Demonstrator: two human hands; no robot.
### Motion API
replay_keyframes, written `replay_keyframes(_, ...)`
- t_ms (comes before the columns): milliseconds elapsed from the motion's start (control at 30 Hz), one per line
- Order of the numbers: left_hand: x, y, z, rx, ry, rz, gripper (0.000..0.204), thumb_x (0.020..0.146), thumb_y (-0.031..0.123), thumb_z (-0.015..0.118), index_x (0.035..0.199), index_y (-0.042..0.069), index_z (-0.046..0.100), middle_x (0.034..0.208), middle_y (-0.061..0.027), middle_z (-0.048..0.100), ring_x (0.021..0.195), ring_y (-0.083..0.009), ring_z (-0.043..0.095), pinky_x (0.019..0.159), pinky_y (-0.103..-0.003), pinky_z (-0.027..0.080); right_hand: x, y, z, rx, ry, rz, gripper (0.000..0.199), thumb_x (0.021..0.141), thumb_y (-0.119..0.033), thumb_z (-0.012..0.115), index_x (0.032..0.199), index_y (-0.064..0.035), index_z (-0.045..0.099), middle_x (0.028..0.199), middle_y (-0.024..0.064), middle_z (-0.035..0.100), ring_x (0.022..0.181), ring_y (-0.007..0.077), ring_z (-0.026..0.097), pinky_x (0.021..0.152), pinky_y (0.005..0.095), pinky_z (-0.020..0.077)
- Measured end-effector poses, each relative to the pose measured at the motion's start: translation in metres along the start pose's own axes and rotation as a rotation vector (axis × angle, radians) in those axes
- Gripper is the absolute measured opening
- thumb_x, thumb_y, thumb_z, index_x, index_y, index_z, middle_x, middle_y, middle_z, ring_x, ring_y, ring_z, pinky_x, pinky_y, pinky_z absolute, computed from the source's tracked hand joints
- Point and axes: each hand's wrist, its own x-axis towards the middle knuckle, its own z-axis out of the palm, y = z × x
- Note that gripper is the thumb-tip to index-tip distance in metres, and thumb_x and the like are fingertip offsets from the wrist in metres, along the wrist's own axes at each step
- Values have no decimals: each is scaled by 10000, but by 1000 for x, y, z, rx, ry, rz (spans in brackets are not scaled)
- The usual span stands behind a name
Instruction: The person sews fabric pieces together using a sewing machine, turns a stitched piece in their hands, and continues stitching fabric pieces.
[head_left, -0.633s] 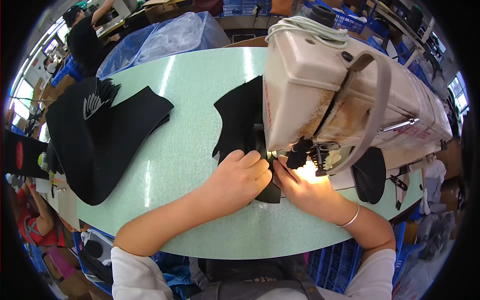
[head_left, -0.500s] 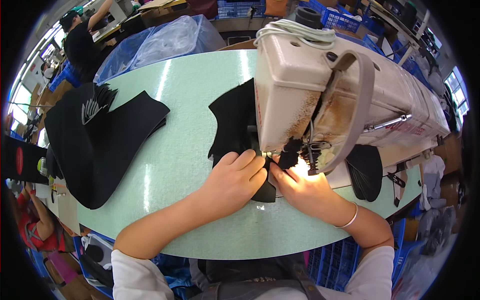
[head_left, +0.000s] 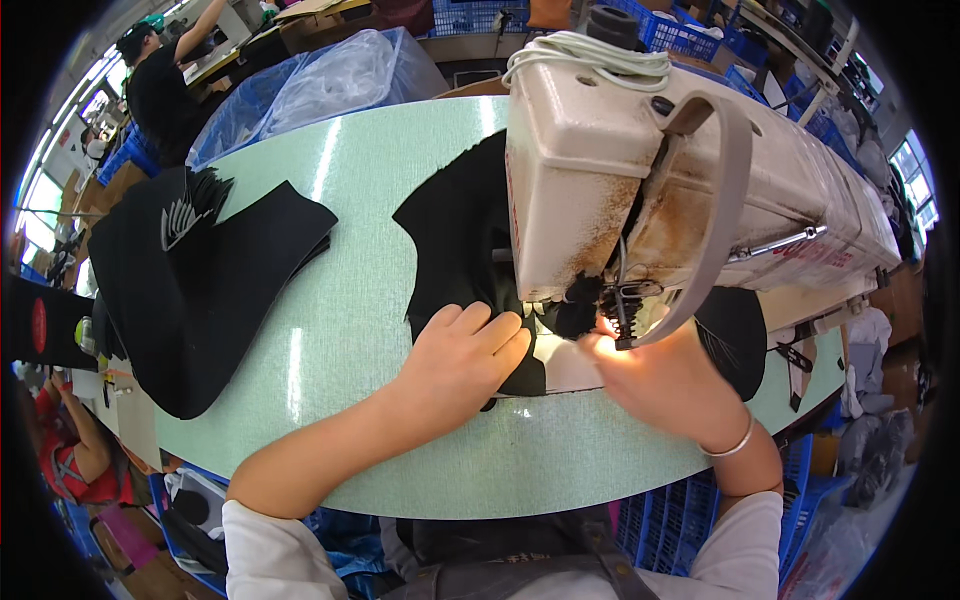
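A black cut fabric piece (head_left: pixel 450 230) lies under the head of a beige sewing machine (head_left: pixel 570 170), where a small lamp lights the needle area. My left hand (head_left: pixel 462 355) rests on the near part of that piece, its fingers curled and pressed together on the cloth just left of the needle. My right hand (head_left: pixel 665 380) is to the right of the needle, slightly blurred and off the fabric piece. Its fingertips are partly hidden by the machine's curved guard (head_left: pixel 725 210). Just beyond this hand lies a stack of small black pieces (head_left: pixel 738 345).
On the left of the pale green table (head_left: pixel 340 400) sits a pile of larger black pieces (head_left: pixel 200 290). Scissors (head_left: pixel 795 357) lie at the right end. A blue bin with clear plastic (head_left: pixel 340 85) stands behind the table. Two other people work at the left.
The fabric piece has shifted away from me and left, showing more beyond the machine head. My right hand has left the cloth and moved right; my left hand has barely moved.
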Motion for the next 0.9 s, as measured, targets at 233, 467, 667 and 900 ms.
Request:
replay_keyframes(233, 2, 1, 3, -19, 16, 1, 166, 686, 75, 617, 849, 56, 594, 827, -24, 507, 741, -174, 488, 621, -310, 378, -8, 26, 20, -146, 95, 8, 144, 679, -120, 638, 808, -63, 665, 812, 58, 627, 779, 259, 624, 820, 414, 500)
replay_keyframes(467, 2, 0, 0, -14, -24, 0, 161, 686, 78, 616, 844, 55, 597, 806, -23, 502, 735, -176, 481, 613, -311, 374, 10, 12, 24, -117, 259, -112, 176, 733, -132, 633, 905, -99, 656, 711, 21, 593, 661, 187, 615, 611, 348, 499)
replay_keyframes(667, 2, 6, -1, 45, -7, -16, 174, 690, 89, 614, 861, 53, 614, 792, -15, 488, 752, -169, 474, 620, -305, 363, 3, 9, 40, -224, 225, -180, 277, 730, -133, 623, 998, -80, 665, 797, 4, 613, 699, 167, 626, 557, 323, 502)
replay_keyframes(900, 1, 4, -4, 41, -51, 15, 141, 695, 128, 614, 824, 72, 605, 764, -3, 478, 751, -164, 471, 611, -307, 355, 2, -3, 51, -153, 249, -151, 278, 743, -126, 620, 1006, -50, 670, 897, 9, 649, 754, 137, 643, 568, 298, 517)
